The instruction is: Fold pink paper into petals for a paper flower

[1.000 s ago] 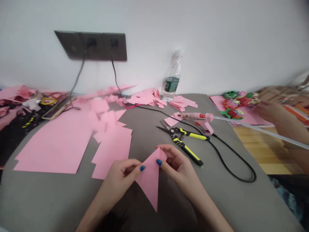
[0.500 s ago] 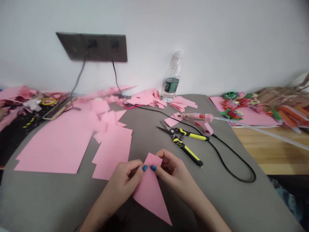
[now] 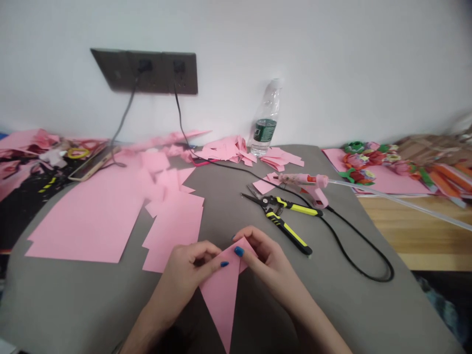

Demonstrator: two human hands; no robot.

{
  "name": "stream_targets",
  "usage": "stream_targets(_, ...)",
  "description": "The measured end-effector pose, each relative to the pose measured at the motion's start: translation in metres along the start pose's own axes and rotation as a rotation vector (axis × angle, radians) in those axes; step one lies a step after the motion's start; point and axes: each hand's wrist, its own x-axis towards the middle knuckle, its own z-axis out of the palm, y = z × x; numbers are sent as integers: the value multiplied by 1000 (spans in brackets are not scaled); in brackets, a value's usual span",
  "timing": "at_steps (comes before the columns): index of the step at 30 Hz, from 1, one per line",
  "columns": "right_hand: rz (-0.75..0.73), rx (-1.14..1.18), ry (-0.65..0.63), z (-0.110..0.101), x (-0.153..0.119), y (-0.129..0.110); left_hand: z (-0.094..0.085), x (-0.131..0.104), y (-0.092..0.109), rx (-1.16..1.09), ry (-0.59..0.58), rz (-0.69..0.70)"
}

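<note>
A folded pink paper, narrowing to a point toward the bottom edge, is held between both hands. My left hand pinches its left side, thumb on top and fingers behind. At the upper right corner my right hand grips the paper, its thumb pressed on the front near the top fold. Sheets of pink paper lie just beyond my left hand. Black and yellow pliers rest open beyond my right hand, beside a pink glue gun with a clear glue stick in it.
A water bottle stands by the wall. Larger pink sheets and a phone lie at the left. Paper flowers sit at the right. A black cable loops over the grey table.
The pink paper has turned, so its lower point has swung left. My right thumb now presses nearer its top fold. The whole view has shifted slightly.
</note>
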Motion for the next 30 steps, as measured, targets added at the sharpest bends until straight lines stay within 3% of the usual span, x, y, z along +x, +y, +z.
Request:
stream_targets(10,63,-34,-13,-2,-2,1,-4,-3,6,69,-89,47)
stream_targets(21,2,-108,17,1,-1,3,4,3,5,-22,19,37)
stream_targets(26,25,-200,-38,0,-2,0,0,0,8,52,-49,89)
stream_targets(30,46,-175,-13,-2,-1,0,-2,0,10,130,-122,97)
